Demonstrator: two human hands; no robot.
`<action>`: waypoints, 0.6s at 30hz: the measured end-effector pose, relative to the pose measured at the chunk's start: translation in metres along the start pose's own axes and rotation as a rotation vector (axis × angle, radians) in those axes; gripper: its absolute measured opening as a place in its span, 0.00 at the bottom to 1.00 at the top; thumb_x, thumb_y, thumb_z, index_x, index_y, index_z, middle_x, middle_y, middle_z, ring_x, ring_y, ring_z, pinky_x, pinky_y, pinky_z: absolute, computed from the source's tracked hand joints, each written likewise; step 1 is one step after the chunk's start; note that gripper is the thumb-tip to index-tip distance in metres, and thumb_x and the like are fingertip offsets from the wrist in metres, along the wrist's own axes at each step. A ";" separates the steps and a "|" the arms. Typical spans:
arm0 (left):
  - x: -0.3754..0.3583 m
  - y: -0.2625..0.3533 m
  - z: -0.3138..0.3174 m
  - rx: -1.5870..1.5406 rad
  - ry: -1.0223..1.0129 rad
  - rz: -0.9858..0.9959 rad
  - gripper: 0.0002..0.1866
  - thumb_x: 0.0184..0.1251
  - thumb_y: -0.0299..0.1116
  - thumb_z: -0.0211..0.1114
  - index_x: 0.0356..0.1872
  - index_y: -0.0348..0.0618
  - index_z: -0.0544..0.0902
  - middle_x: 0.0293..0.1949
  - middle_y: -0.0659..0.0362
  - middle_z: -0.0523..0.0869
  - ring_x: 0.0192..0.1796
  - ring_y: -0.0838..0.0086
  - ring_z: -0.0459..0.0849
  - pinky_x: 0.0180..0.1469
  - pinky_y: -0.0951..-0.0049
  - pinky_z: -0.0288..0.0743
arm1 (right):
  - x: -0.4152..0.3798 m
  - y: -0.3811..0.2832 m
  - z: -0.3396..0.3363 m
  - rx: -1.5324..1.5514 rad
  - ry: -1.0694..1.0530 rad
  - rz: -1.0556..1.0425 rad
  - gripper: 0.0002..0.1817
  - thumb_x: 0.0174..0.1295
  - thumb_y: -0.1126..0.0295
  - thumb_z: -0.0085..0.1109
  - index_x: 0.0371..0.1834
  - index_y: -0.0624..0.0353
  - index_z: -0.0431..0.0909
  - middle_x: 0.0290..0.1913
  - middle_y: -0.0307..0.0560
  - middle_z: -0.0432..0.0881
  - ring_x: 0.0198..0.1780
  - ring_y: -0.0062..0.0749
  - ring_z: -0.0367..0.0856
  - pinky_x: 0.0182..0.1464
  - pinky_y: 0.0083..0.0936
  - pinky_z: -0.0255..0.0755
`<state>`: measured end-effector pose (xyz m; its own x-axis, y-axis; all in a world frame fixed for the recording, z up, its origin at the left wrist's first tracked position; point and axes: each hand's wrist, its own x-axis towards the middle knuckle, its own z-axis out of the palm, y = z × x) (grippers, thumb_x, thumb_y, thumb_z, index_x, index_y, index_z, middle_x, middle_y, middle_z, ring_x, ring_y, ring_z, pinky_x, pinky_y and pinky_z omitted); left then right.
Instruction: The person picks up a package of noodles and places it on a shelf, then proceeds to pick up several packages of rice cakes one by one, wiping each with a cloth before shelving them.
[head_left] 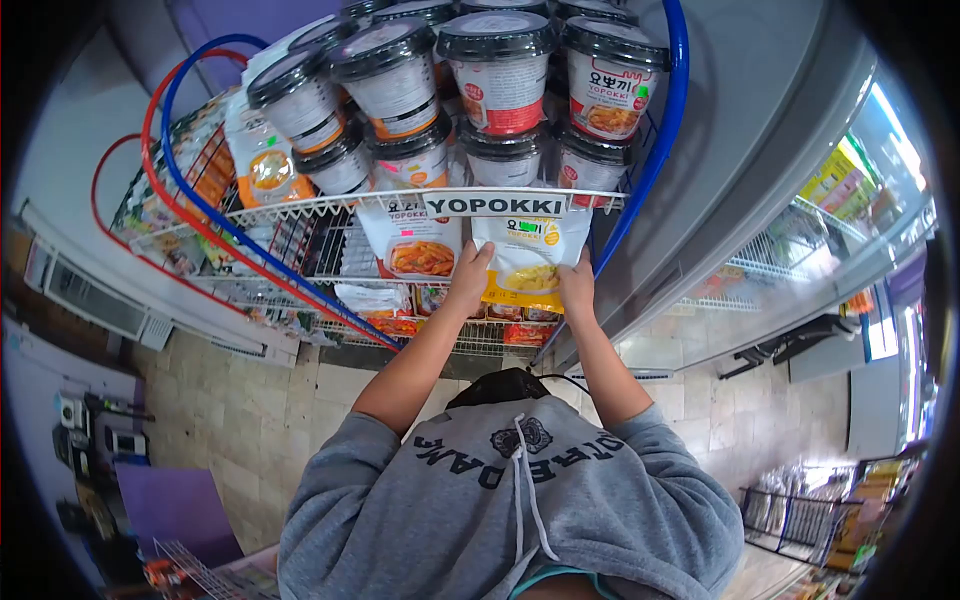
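Both my hands grip a white and yellow Yopokki pouch [528, 262] by its two sides, upright at the front of the wire shelf. My left hand [471, 274] is closed on its left edge, and my right hand [576, 284] on its right edge. Just left of it stands another white pouch [412, 240] with a picture of red rice cakes. Above both runs the white wire shelf edge with a YOPOKKI label [495, 203], which covers the pouch tops. Black-lidded Yopokki cups [497, 80] are stacked on the shelf over my hands.
Red and blue tubes [672, 110] frame the rack's sides. More packets [375, 298] lie on the lower wire shelf. At the right is a glass-doored fridge [740, 260] with goods inside. A purple panel [180, 510] stands at the lower left, on a tiled floor [230, 400].
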<state>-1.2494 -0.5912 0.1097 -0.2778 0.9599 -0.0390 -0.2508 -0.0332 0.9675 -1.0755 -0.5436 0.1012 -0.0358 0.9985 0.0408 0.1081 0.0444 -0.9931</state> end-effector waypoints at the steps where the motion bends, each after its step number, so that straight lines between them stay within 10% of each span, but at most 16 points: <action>1: 0.005 0.001 -0.001 0.017 -0.020 0.004 0.18 0.69 0.34 0.50 0.55 0.36 0.67 0.50 0.55 0.75 0.52 0.73 0.70 0.55 0.73 0.61 | 0.000 0.001 0.002 -0.048 0.037 -0.019 0.33 0.45 0.77 0.45 0.62 0.67 0.57 0.49 0.67 0.74 0.52 0.52 0.74 0.54 0.33 0.65; 8: 0.028 -0.004 -0.001 0.258 0.021 0.340 0.24 0.67 0.30 0.50 0.62 0.33 0.59 0.58 0.53 0.68 0.59 0.69 0.65 0.62 0.74 0.53 | 0.012 -0.006 0.019 -0.131 0.218 -0.140 0.32 0.47 0.78 0.42 0.62 0.65 0.59 0.50 0.66 0.74 0.52 0.55 0.73 0.54 0.36 0.65; 10: 0.041 -0.024 -0.007 0.137 -0.050 0.280 0.25 0.65 0.28 0.50 0.63 0.34 0.57 0.59 0.52 0.67 0.60 0.68 0.64 0.63 0.74 0.52 | 0.019 -0.008 0.020 -0.129 0.201 -0.023 0.27 0.47 0.83 0.41 0.56 0.65 0.65 0.51 0.58 0.75 0.55 0.44 0.73 0.56 0.28 0.63; 18: 0.053 -0.049 -0.013 0.187 -0.012 0.020 0.26 0.63 0.23 0.51 0.63 0.35 0.57 0.59 0.49 0.68 0.59 0.64 0.67 0.61 0.73 0.57 | 0.041 0.043 0.028 -0.190 0.303 -0.010 0.26 0.48 0.80 0.43 0.55 0.63 0.67 0.48 0.62 0.76 0.53 0.53 0.73 0.54 0.36 0.66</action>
<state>-1.2638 -0.5420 0.0568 -0.2695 0.9628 -0.0173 -0.0686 -0.0013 0.9976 -1.1004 -0.5018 0.0567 0.2554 0.9606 0.1097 0.2928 0.0313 -0.9557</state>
